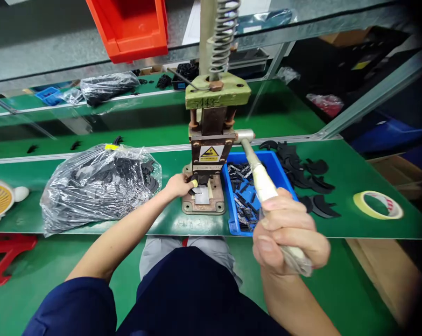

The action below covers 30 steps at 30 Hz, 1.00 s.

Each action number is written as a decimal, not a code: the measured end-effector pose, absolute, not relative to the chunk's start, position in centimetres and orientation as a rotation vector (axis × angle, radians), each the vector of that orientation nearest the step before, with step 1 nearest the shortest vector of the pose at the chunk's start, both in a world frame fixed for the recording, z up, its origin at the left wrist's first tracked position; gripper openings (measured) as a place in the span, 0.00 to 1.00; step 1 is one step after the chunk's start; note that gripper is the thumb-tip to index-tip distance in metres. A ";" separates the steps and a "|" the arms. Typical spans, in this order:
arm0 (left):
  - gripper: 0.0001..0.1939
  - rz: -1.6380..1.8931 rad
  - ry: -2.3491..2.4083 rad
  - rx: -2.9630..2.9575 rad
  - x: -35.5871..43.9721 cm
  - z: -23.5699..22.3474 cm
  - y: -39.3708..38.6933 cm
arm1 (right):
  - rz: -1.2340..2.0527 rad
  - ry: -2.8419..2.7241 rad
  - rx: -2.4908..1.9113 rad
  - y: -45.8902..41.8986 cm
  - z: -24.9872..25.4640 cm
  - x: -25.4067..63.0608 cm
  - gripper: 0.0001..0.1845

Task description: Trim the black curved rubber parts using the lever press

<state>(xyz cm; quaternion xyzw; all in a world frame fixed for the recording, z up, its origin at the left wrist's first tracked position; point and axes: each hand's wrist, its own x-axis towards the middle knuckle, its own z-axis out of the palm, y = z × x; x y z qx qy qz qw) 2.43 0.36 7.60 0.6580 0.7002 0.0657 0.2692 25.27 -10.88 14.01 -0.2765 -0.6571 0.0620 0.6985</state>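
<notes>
A hand press [211,140] with a green head and a spring stands on the green bench. My right hand [288,231] is wrapped round the press lever [262,179], which slants down toward me. My left hand [180,185] reaches to the press base plate [204,198] and pinches a small black part [196,189] under the ram; a fingertip wears a yellow cover. A blue tray [232,205] of small black and metal pieces sits right of the press, under the lever.
A clear plastic bag [99,184] full of black parts lies left of the press. Black curved parts [309,177] lie loose at the right, with a yellow tape roll [377,205] beyond. A red bin [130,28] hangs above; a fan [1,198] sits far left.
</notes>
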 end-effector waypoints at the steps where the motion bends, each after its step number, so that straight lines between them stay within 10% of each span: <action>1: 0.14 0.201 1.863 1.737 2.3 7.1 0.2 | 0.115 -1.426 -0.561 -10.4 14.9 25.1 0.07; 11: 0.17 0.899 1.507 0.902 3.0 4.4 -0.4 | 0.090 -1.250 -0.510 -5.4 23.1 23.1 0.17; 16: 0.22 1.053 1.338 0.845 1.3 5.8 -2.4 | 0.223 -1.231 -0.781 -7.5 19.0 22.6 0.32; 21: 0.21 0.986 1.140 1.000 -0.7 8.0 -5.8 | 1.125 -1.175 -1.238 -9.9 10.6 21.3 0.18; 30: 0.07 0.763 1.102 1.659 -1.7 11.3 -9.0 | 2.323 -0.966 -0.903 -9.9 6.7 19.0 0.20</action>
